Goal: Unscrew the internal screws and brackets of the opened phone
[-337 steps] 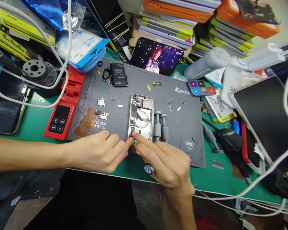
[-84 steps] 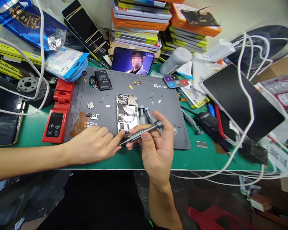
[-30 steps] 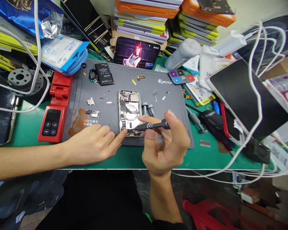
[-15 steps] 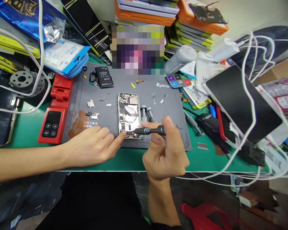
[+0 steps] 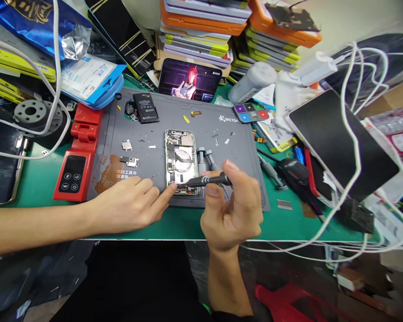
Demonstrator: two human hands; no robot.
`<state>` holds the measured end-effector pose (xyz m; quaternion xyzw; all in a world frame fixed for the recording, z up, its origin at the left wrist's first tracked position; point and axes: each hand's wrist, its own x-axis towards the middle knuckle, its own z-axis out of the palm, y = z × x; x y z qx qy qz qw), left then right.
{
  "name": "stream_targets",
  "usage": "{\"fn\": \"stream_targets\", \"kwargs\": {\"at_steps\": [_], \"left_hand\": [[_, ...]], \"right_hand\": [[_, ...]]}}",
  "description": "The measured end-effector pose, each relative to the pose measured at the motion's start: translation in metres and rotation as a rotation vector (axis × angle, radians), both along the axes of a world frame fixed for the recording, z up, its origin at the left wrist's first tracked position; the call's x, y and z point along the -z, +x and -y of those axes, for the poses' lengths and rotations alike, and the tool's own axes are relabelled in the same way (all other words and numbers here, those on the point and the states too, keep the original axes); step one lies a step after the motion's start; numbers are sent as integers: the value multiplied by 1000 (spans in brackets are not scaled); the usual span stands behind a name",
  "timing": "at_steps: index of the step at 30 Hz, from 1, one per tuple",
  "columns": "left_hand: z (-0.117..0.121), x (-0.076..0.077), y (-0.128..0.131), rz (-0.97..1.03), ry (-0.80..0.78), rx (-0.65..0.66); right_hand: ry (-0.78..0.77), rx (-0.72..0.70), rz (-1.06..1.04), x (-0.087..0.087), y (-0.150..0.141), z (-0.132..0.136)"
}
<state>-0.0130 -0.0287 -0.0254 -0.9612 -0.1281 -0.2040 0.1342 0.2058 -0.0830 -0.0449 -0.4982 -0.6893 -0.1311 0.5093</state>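
An opened smartphone [image 5: 182,162] lies on the grey work mat with its inner boards and round coil showing. My left hand [image 5: 134,201] is curled at its lower left corner. Its index fingertip presses on that corner and holds the phone; the thumb is hidden. A dark screwdriver [image 5: 206,180] is gripped in my right hand [image 5: 231,208], tilted low, its tip over the phone's lower end. Other grey screwdrivers [image 5: 201,156] lie just right of the phone, partly behind my right hand. A black battery [image 5: 146,108] and a small metal part [image 5: 130,161] lie to the left.
A red device [image 5: 74,174] with a touch panel stands at the left. At the back, a lit phone screen [image 5: 190,80] leans before stacked boxes [image 5: 201,24]. White cables [image 5: 345,134], a black mouse-like object [image 5: 293,171] and a dark panel [image 5: 342,143] crowd the right. Tiny parts dot the mat [image 5: 121,134].
My right hand and screwdriver have shifted very slightly, and the driver's back end sits a little lower. My left hand and the opened phone have stayed put.
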Motion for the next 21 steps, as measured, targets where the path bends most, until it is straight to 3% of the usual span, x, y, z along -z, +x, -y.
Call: {"fn": "stream_targets", "kwargs": {"at_steps": [16,21], "left_hand": [[0,2,0,16,-21,11],[0,2,-1,-8,0,12]], "right_hand": [[-7,-114,-53,7,-2,-1],[-26,-85,-51,9,-2,2]]}}
